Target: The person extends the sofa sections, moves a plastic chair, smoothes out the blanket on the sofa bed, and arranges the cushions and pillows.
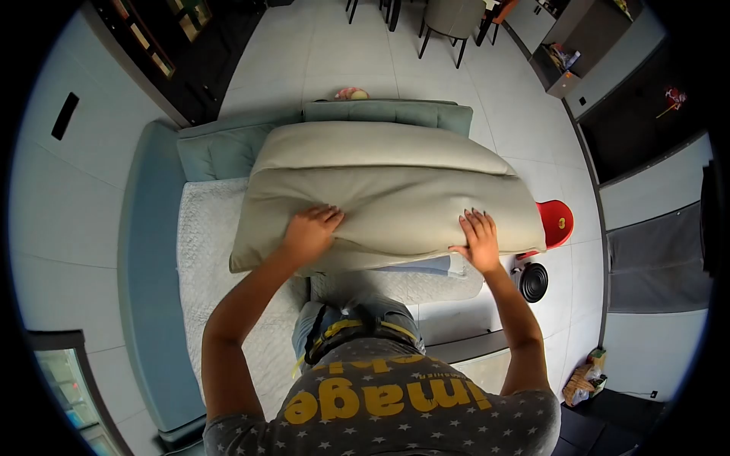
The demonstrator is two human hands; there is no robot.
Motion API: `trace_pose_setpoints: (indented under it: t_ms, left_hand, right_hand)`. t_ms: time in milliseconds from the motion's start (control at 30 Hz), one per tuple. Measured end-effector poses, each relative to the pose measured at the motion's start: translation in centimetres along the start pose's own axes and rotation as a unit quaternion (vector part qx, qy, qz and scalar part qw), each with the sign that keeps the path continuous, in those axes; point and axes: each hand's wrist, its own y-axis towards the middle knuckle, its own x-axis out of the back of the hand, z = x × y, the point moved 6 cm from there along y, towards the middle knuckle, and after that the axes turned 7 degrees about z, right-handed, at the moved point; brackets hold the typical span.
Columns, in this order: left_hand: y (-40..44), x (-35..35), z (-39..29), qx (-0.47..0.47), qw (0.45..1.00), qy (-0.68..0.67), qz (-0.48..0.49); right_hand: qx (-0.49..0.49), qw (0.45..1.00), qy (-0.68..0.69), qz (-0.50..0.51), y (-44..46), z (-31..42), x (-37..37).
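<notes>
A large, thick beige cushion (403, 199) with a long seam across it lies over the sofa in front of me. My left hand (312, 232) presses into its near left part, fingers bent and close together, and creases run out from the fingertips. On the near right part rests my right hand (478, 237), its fingers stretched and spread, the thumb out to the side by the cushion's lower edge. Below that edge a strip of blue-grey fabric (418, 265) shows on the white quilted sofa cover (395, 286). What lies under the cushion is hidden.
The sofa's blue-green backrest (388, 112) stands behind the cushion, and its long side (152, 266) runs along the left. To the right are a red plastic seat (557, 223) and a round black object (534, 282) on the floor. Chairs (453, 21) stand at the back.
</notes>
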Motion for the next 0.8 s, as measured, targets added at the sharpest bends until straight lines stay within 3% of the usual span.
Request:
trace_pose_setpoints:
  t_ms: [200,300,333,433,467,633,767,800]
  left_hand:
    - [3.6,4.3,4.3,0.063,0.993,-0.09,0.047]
    - [4.8,7.3,7.6,0.087,0.99,-0.11,0.026]
    - [4.8,8.5,8.7,0.074,0.985,-0.153,-0.028]
    - [4.7,11.4,12.9,0.131,0.978,-0.164,0.0]
    - [4.3,11.4,15.1,0.115,0.982,-0.143,-0.048]
    - [-3.5,16.4,21.7,0.185,0.952,-0.235,-0.062]
    - [-13.7,19.9,23.2,0.264,0.912,-0.303,-0.084]
    - [-16.4,19.7,24.1,0.3,0.895,-0.327,-0.041]
  right_hand:
    - [0.07,0.994,-0.019,-0.087,6.9,-2.2,4.0]
    - [0.108,0.987,-0.043,-0.115,11.9,-3.2,6.0]
    - [0.125,0.984,-0.045,-0.119,14.3,-2.7,7.9]
    - [0.16,0.981,-0.042,-0.105,21.1,-2.1,11.1]
    - [0.167,0.979,-0.045,-0.112,23.6,-1.4,12.9]
    - [0.281,0.954,-0.051,-0.087,34.7,7.2,19.4]
    - [0.381,0.918,-0.039,-0.106,41.4,16.5,19.5]
    - [0.397,0.914,-0.031,-0.079,43.2,19.1,18.4]
